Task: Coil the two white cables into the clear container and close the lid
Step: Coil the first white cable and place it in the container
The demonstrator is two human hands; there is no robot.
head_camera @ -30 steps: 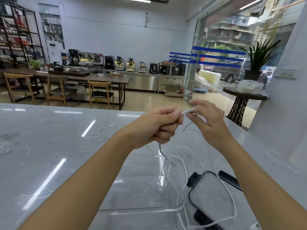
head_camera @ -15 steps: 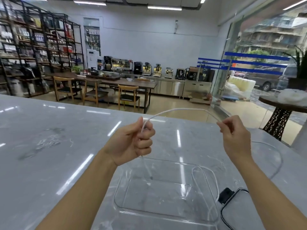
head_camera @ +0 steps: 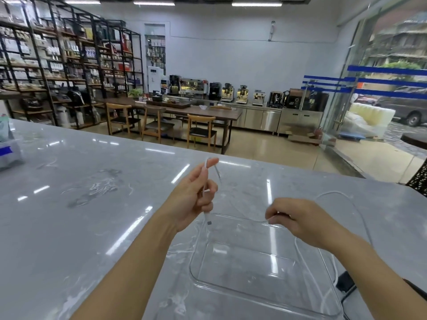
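Your left hand (head_camera: 196,197) grips one end of the white cable (head_camera: 335,192) above the clear container's (head_camera: 191,266) far-left corner. Your right hand (head_camera: 300,221) pinches it over the far rim. The slack loops beyond, along the container's right side.

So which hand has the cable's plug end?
The left hand: the plug of the white cable dangles below it. The right hand only pinches it farther along.
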